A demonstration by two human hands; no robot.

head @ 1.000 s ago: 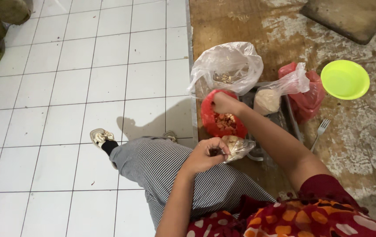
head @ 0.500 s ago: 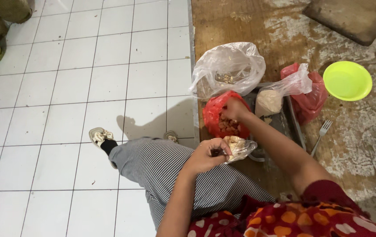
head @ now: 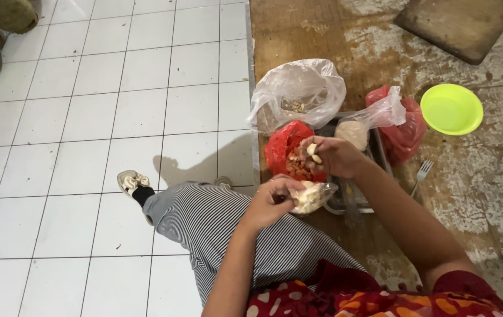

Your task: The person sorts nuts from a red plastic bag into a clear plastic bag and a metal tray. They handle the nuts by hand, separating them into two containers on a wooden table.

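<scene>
Small clear bag of pale cloves sits right at the table edge, over the person's striped lap, and the left hand has it pinched by the mouth, fingers curled tight around the plastic. Right hand is just at one o'clock from it, fingers bunched, nipping a couple of pale garlic cloves at the tips. Directly under that hand, at twelve o'clock from the small bag, there's the red bag, open, with reddish bits inside. Both sit against a shallow metal tray.

Further out at twelve o'clock, a big crumpled white plastic bag. At two o'clock, a knotted clear bag with a pale lump, leaning on a second red bag. Beyond that, still two o'clock, a lime-green bowl on the worn wooden table. A fork lies at three o'clock. A dark board rests far up at one o'clock. Over at nine o'clock, white floor tiles and a shoe.
</scene>
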